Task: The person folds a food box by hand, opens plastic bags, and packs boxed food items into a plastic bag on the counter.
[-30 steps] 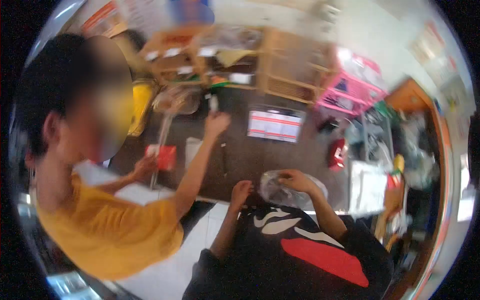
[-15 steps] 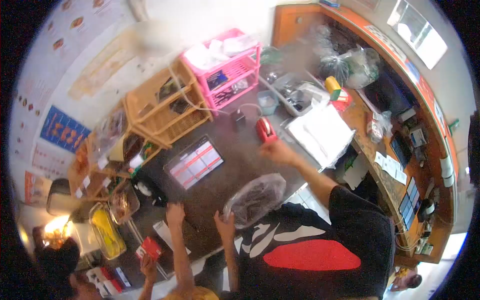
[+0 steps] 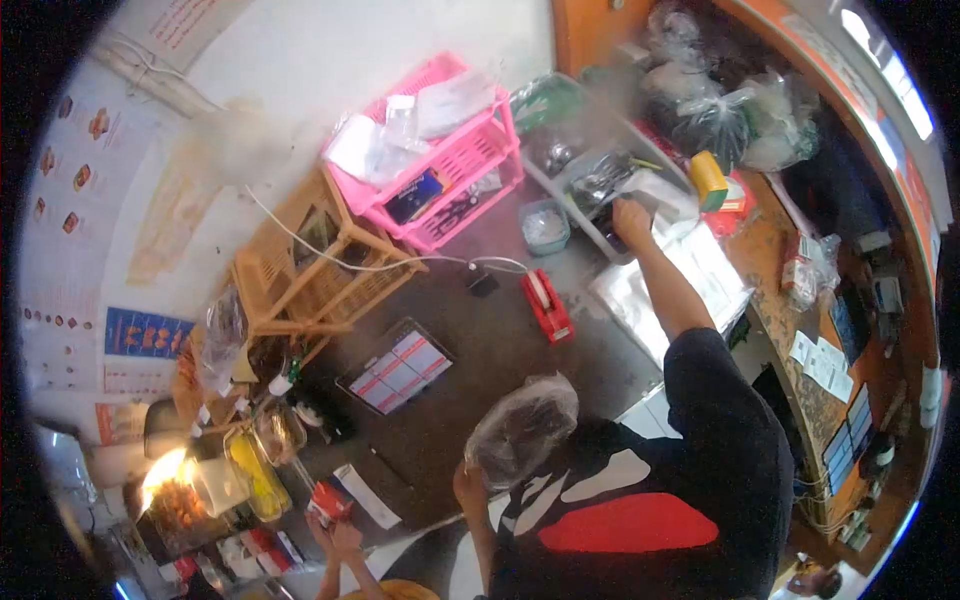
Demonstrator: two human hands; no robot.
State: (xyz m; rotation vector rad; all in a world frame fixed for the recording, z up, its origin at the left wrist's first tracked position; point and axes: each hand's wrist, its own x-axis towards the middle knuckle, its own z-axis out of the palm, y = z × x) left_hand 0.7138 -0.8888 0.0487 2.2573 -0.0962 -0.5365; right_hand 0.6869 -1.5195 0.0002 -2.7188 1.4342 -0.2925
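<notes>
My left hand point(image 3: 469, 487) is closed on the edge of a clear plastic-wrapped container point(image 3: 523, 430) at the near edge of the dark table point(image 3: 480, 345). My right hand point(image 3: 632, 222) reaches into a grey bin point(image 3: 655, 150) of wrapped items at the back right; its fingers are closed, and what they hold, if anything, is hidden. Just beneath that forearm are white sheets point(image 3: 620, 290). A red tape dispenser point(image 3: 548, 306) stands between my hands. To its left lies a tablet point(image 3: 401, 367) with a red and white screen.
A pink rack point(image 3: 480, 145) and wooden racks point(image 3: 320, 280) line the wall. At the lower left, a co-worker's hands point(image 3: 340, 540) hold a red packet point(image 3: 329, 502) near a yellow tray point(image 3: 257, 475) and a bright flame point(image 3: 166, 475). Plastic bags point(image 3: 725, 115) are at the upper right.
My right hand has moved from beside the tape dispenser into the grey bin. My left hand still holds the wrapped container, now tilted more upright. The co-worker's hands have come together at the red packet.
</notes>
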